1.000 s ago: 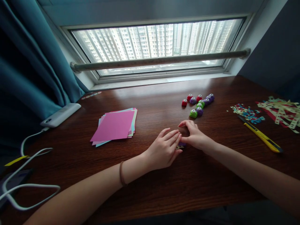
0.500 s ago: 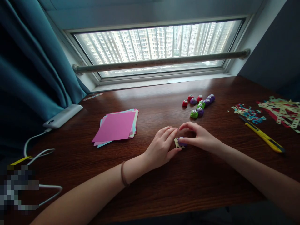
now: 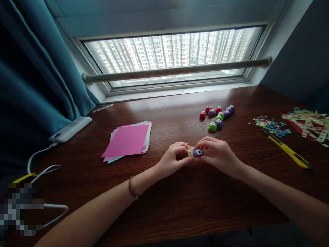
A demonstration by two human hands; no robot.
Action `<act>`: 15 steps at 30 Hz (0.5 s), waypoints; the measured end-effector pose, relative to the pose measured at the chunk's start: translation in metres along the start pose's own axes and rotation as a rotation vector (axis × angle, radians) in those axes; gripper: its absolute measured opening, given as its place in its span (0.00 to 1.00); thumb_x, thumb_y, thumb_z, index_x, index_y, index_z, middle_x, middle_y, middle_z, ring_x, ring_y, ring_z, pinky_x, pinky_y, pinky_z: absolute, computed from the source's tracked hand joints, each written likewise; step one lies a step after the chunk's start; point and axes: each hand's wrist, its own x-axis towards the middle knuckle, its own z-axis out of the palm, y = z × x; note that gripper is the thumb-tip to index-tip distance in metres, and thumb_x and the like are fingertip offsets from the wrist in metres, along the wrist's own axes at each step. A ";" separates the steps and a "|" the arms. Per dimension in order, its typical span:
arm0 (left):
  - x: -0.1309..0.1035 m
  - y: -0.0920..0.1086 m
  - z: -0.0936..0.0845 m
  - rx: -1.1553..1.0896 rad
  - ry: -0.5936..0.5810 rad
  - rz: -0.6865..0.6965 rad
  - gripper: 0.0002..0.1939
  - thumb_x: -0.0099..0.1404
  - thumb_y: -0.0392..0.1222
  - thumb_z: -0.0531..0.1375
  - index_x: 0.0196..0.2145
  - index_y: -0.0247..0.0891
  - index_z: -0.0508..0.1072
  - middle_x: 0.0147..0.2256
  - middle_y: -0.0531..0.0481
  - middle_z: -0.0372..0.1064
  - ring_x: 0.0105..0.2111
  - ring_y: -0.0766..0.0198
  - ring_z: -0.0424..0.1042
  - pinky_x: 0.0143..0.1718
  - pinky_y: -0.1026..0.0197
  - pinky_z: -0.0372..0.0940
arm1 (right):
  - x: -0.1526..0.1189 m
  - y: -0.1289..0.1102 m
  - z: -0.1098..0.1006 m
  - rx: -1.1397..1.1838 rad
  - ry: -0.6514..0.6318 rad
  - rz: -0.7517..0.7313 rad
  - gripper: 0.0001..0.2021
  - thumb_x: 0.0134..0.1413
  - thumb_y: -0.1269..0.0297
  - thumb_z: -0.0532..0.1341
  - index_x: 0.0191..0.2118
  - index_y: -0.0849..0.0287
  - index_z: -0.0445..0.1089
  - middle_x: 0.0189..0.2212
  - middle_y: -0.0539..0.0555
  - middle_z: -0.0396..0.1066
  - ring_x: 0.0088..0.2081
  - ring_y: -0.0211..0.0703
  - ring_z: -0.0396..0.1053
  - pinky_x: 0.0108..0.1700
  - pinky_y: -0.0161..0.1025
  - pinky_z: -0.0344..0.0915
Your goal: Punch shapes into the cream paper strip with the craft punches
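A small purple punch (image 3: 197,152) with a star mark on its white top is between the fingers and thumb of my right hand (image 3: 218,153). A cream paper piece (image 3: 190,152) with small cut-outs sticks out of the punch's left side. My left hand (image 3: 174,156) pinches the left edge of that paper between thumb and fingers. Beyond my hands, several red, green and purple punches, among them a green one (image 3: 212,127), stand in a cluster on the brown table (image 3: 164,202).
Coloured paper sheets (image 3: 127,140) lie stacked at the left, near a white device (image 3: 70,129) with a cable. At the right are a yellow cutter (image 3: 289,151), small paper bits (image 3: 272,125) and punched strips (image 3: 307,123). A window is behind.
The purple punch has turned so its marked top shows. My left fingers have closed on the paper, and my right fingers have come together round the punch. The view has shifted slightly.
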 end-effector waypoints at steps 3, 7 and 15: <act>0.001 0.000 -0.002 -0.177 0.033 -0.075 0.09 0.59 0.42 0.59 0.26 0.34 0.69 0.39 0.44 0.68 0.43 0.58 0.67 0.49 0.54 0.58 | 0.000 0.000 0.000 -0.022 0.063 0.006 0.07 0.46 0.70 0.64 0.35 0.57 0.71 0.33 0.51 0.69 0.34 0.40 0.68 0.39 0.36 0.64; 0.000 -0.001 -0.002 -0.259 0.054 -0.111 0.08 0.58 0.42 0.59 0.26 0.34 0.68 0.36 0.45 0.69 0.41 0.58 0.67 0.48 0.54 0.59 | 0.000 0.002 0.001 0.077 0.076 0.093 0.08 0.47 0.66 0.63 0.36 0.57 0.71 0.32 0.52 0.70 0.34 0.41 0.69 0.37 0.36 0.66; 0.000 0.000 -0.002 -0.263 0.061 -0.116 0.08 0.57 0.40 0.59 0.24 0.34 0.66 0.36 0.46 0.68 0.40 0.59 0.66 0.47 0.55 0.58 | -0.006 0.004 0.010 -0.140 0.109 -0.109 0.07 0.50 0.70 0.61 0.37 0.56 0.69 0.34 0.52 0.67 0.34 0.39 0.67 0.38 0.36 0.65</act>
